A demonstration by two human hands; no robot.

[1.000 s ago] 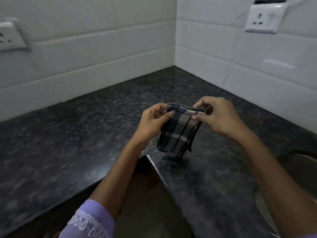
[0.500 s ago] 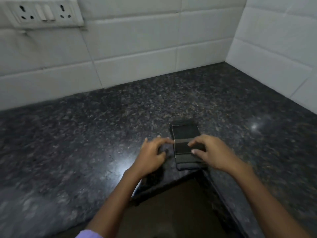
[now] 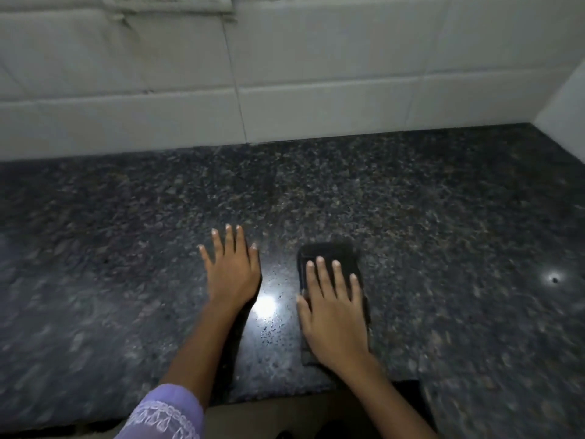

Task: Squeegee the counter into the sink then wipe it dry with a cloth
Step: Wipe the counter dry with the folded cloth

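Note:
A folded dark checked cloth lies flat on the dark speckled granite counter, near its front edge. My right hand rests palm down on the cloth with fingers stretched forward, pressing it onto the stone and covering its near half. My left hand lies flat on the bare counter a little to the left, fingers spread, holding nothing. No squeegee and no sink are in view.
White wall tiles run along the back of the counter and turn a corner at far right. A socket plate sits at the top edge. The counter's front edge steps around an inner corner below my arms.
The cloth was held up folded between both hands, then laid on the counter. Now my right palm presses it flat, and my left hand has let go and moved left.

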